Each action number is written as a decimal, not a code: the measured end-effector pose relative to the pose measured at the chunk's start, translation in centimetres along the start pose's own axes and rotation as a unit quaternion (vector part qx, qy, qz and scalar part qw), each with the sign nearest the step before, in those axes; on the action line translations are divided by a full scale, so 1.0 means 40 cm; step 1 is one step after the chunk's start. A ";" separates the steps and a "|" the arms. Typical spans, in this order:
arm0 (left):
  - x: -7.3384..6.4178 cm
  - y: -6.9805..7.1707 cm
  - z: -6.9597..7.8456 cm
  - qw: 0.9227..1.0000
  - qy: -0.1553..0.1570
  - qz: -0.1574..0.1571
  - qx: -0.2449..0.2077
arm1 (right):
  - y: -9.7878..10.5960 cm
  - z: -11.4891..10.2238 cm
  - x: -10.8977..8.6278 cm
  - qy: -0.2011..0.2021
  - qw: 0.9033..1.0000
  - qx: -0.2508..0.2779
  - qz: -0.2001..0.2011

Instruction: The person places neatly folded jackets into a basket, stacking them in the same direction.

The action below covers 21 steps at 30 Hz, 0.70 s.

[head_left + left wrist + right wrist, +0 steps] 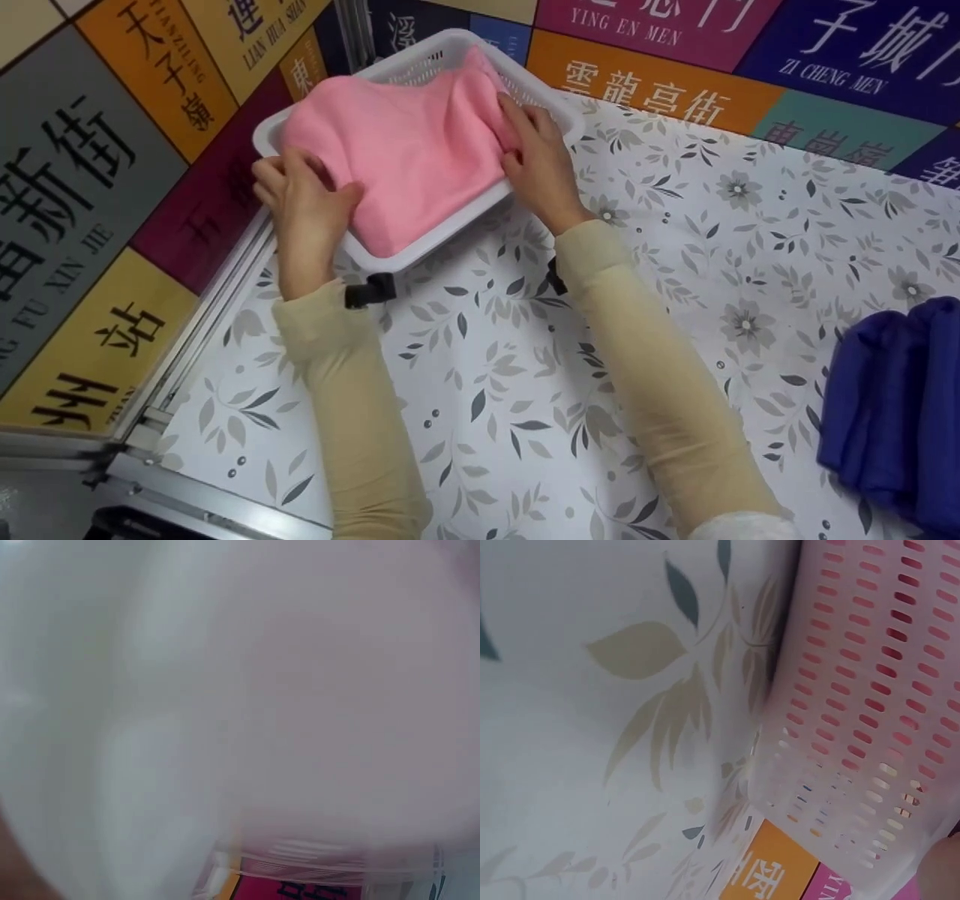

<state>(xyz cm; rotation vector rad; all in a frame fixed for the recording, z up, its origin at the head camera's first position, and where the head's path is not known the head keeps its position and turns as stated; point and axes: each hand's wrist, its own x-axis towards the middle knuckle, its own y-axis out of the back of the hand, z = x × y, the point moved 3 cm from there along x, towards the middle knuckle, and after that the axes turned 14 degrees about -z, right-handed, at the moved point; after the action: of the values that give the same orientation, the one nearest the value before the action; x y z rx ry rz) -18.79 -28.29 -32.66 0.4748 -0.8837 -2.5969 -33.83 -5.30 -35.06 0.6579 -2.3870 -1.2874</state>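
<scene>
A pink cloth point(405, 150) lies heaped inside a white plastic basket point(457, 225), covering most of its opening. At the basket's left side, my left hand point(304, 210) holds the cloth's edge, with the thumb on the pink fabric and the other fingers by the rim. On the right side my right hand point(544, 161) pinches a raised fold of the cloth between thumb and fingers. Pink shows through the slotted wall of the basket point(870, 667) in the right wrist view, where part of the right hand point(941, 870) enters at the lower right corner. A pale blur fills most of the left wrist view.
A folded dark blue cloth point(892, 420) lies at the right of the table point(487, 390), which has a leaf-patterned cover. Colourful panels with printed characters point(660, 82) stand behind and to the left. A metal frame point(202, 300) edges the table's left side.
</scene>
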 end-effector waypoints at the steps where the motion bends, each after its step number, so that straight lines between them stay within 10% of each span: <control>1: 0.001 0.000 0.001 1.000 -0.001 0.001 0.000 | -0.001 0.000 -0.001 0.007 1.000 -0.006 0.004; 7: -0.008 -0.005 0.010 0.997 -0.014 -0.068 0.029 | -0.009 0.007 -0.004 0.034 0.999 -0.024 0.023; 21: -0.017 -0.026 0.012 0.980 -0.014 -0.192 0.060 | -0.017 0.016 -0.021 -0.049 0.989 -0.137 0.021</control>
<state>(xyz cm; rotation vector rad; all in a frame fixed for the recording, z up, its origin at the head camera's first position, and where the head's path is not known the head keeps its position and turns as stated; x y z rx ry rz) -18.62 -26.97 -32.80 0.7046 -1.0520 -2.9104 -33.29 -4.73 -36.05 0.4709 -2.2257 -1.6229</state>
